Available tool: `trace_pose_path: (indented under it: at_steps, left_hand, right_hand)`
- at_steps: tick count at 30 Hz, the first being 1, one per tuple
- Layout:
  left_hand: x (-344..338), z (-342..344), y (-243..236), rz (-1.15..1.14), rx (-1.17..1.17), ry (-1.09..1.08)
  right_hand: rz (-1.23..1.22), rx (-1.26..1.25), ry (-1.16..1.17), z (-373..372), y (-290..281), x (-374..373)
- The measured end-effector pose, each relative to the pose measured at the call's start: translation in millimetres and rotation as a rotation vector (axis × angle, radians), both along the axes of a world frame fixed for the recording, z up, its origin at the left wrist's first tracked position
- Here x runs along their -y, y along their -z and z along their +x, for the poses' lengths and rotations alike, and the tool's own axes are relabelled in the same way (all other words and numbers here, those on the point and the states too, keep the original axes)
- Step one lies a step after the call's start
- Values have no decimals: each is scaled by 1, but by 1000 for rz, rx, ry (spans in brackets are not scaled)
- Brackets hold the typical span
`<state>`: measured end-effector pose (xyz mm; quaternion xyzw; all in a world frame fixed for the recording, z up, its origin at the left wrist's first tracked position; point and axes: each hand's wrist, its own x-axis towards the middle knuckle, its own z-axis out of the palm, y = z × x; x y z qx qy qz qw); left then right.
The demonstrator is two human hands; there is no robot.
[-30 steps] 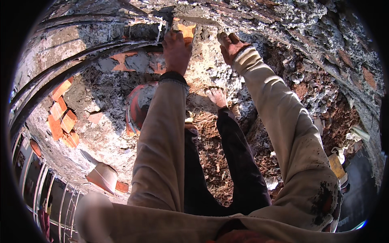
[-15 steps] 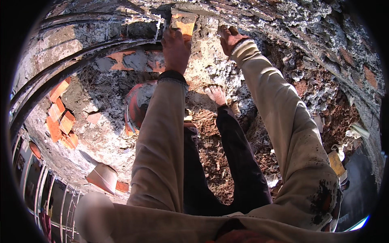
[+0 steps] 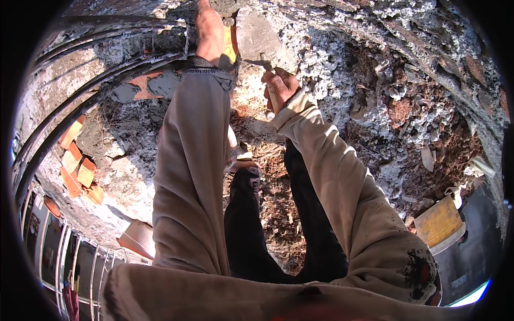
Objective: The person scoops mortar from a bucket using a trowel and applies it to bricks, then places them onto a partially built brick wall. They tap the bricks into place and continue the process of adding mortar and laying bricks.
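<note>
My right hand (image 3: pixel 280 88) is closed around the pale handle of a trowel (image 3: pixel 258 33); its broad grey blade lies over the wall top and its bent metal neck shows above my fist. To the left, my left hand (image 3: pixel 210 33) reaches to the top edge of the view, back of the hand up. Close beside it stands an orange brick (image 3: pixel 229 44), partly covered by the hand. Most of the left fingers are hidden or out of view, so their grip on anything does not show.
Dark curved rods (image 3: pixel 101 90) sweep across the left. Below them lie several orange brick pieces (image 3: pixel 80 170). Rough rubble ground (image 3: pixel 278 224) lies around my legs. At the lower right is a yellow piece (image 3: pixel 440 223), and a rugged whitish bank (image 3: pixel 428 69) rises at the right.
The trowel now shows clearly, its blade near the brick. My right hand has come in closer and lower; my left hand has moved up and left in view. The view itself has shifted.
</note>
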<state>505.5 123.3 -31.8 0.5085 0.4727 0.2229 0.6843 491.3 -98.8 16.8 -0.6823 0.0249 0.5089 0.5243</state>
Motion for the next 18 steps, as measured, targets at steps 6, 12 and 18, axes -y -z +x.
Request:
trace_pose_path:
  at_steps: [6, 12, 18]
  left_hand:
    - [1, 2, -9, -32, 215, 18]
    - [-14, -14, 15, -60, 188, 127]
    - [-19, -17, 12, -5, -9, 227]
  right_hand:
    - [-70, 408, -308, -2, 27, -15]
    - [-130, 226, -302, 23, 12, -53]
    - [176, 31, -67, 20, 78, -55]
